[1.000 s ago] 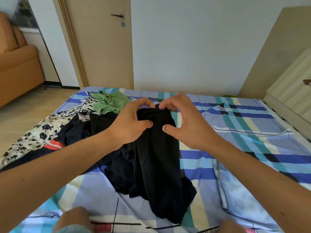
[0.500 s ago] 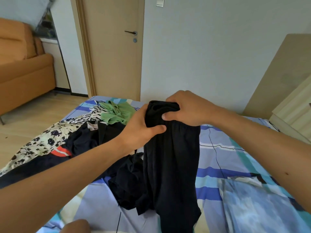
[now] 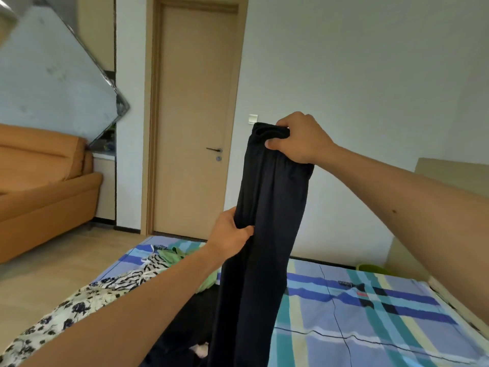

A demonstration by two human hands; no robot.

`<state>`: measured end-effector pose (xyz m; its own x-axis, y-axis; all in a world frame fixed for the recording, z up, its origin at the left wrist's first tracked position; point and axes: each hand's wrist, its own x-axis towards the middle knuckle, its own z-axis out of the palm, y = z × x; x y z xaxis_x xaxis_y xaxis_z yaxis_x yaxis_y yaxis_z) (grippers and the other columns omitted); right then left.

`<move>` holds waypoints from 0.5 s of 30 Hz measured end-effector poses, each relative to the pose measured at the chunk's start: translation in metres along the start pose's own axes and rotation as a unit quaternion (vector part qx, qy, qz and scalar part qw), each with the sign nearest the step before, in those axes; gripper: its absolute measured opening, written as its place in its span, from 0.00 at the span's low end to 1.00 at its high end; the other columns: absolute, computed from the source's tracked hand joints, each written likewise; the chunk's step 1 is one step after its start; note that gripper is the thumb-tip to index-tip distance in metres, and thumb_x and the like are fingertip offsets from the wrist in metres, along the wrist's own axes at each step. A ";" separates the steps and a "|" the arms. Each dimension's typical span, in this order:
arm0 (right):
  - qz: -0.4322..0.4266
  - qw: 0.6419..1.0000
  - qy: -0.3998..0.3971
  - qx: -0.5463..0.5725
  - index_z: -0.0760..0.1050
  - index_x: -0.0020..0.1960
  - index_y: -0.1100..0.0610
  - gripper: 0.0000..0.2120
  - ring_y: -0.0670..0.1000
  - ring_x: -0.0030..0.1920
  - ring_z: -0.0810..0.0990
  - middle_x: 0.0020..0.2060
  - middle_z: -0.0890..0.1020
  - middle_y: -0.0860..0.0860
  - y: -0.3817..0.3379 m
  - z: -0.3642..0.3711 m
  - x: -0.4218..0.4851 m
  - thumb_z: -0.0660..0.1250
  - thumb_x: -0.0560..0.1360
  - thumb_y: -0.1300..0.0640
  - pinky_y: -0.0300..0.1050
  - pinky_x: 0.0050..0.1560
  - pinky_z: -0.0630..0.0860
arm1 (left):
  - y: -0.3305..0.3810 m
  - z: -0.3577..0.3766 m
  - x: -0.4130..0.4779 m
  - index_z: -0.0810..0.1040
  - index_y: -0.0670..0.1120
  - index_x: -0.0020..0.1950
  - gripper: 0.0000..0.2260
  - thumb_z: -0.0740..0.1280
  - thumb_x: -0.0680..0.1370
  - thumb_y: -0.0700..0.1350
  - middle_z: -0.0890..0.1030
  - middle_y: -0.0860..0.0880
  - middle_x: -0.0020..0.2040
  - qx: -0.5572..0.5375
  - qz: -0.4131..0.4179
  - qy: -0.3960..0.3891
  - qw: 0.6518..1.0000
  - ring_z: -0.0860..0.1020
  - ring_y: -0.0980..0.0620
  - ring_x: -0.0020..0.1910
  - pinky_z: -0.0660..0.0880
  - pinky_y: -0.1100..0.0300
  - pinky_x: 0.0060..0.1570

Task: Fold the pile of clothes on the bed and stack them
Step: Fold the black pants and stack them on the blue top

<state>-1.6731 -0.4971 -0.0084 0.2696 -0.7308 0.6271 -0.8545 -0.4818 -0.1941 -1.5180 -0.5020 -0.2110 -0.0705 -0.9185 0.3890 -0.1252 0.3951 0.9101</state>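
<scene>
**Black garment held aloft over the bed, fold not yet begun**

The right hand (image 3: 299, 140) is closed round the bunched top hem of a black garment (image 3: 270, 207), fingers curled over it and thumb pressed on the near face, holding it high in front of the door (image 3: 195, 102). The left hand (image 3: 231, 234) sits lower on the cloth's left edge, thumb and fingers pinching a narrow fold. The garment hangs long between them. Its lower end drops out of view at the near edge, so whether it touches the bed (image 3: 370, 321) cannot be told.

The rest of the pile (image 3: 127, 282) lies on the left side of the bed: a floral piece (image 3: 60, 313), a striped piece (image 3: 148, 268), a green piece (image 3: 177, 254), and dark cloth (image 3: 188, 332) just beside the hanging garment's foot.

The likely trouble is down there. If the hidden end is tangled with that dark cloth, swinging the garment to the right would drag other pieces along and scatter the pile. The left hand's pinch takes only the edge, so a sharp shake could pull it free and let the cloth twist. Laid down twisted, it would fold crooked and make a stack lean. The right side of the bed looks the safer place to spread it.
</scene>
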 end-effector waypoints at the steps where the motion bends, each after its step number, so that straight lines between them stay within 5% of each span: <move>1: 0.001 1.000 0.024 0.000 0.79 0.40 0.58 0.13 0.55 0.39 0.80 0.34 0.80 0.52 -0.004 -0.015 0.011 0.72 0.72 0.49 0.50 0.41 0.77 | 0.010 -0.001 0.007 0.79 0.46 0.63 0.16 0.72 0.75 0.38 0.85 0.52 0.54 0.006 0.008 0.003 1.000 0.83 0.53 0.53 0.81 0.55 0.56; 5: -0.005 0.996 0.084 -0.013 0.76 0.37 0.57 0.13 0.55 0.37 0.80 0.32 0.78 0.51 -0.021 -0.068 0.047 0.72 0.72 0.48 0.44 0.35 0.71 | 0.045 0.000 0.029 0.77 0.48 0.62 0.19 0.76 0.73 0.45 0.84 0.54 0.53 0.039 0.057 0.037 0.997 0.83 0.55 0.51 0.81 0.59 0.53; 9: -0.013 0.992 0.115 -0.044 0.76 0.36 0.54 0.13 0.54 0.37 0.80 0.32 0.78 0.50 -0.038 -0.115 0.072 0.72 0.71 0.47 0.45 0.35 0.72 | 0.089 -0.001 0.045 0.63 0.51 0.66 0.30 0.77 0.71 0.50 0.77 0.53 0.56 0.051 0.155 0.158 0.974 0.81 0.56 0.49 0.81 0.58 0.49; 15: -0.021 0.983 0.148 -0.109 0.79 0.43 0.55 0.13 0.55 0.42 0.81 0.39 0.81 0.51 -0.057 -0.176 0.112 0.72 0.71 0.45 0.46 0.39 0.73 | 0.151 -0.005 0.070 0.63 0.53 0.59 0.19 0.71 0.76 0.48 0.67 0.56 0.58 0.234 0.302 0.226 0.896 0.75 0.56 0.37 0.77 0.54 0.39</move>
<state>-1.6723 -0.4663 0.2050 0.1938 -0.5235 0.8297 -0.9288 -0.3702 -0.0166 -1.5373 -0.5061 -0.0455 0.1296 -0.4056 0.9048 -0.6077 0.6885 0.3957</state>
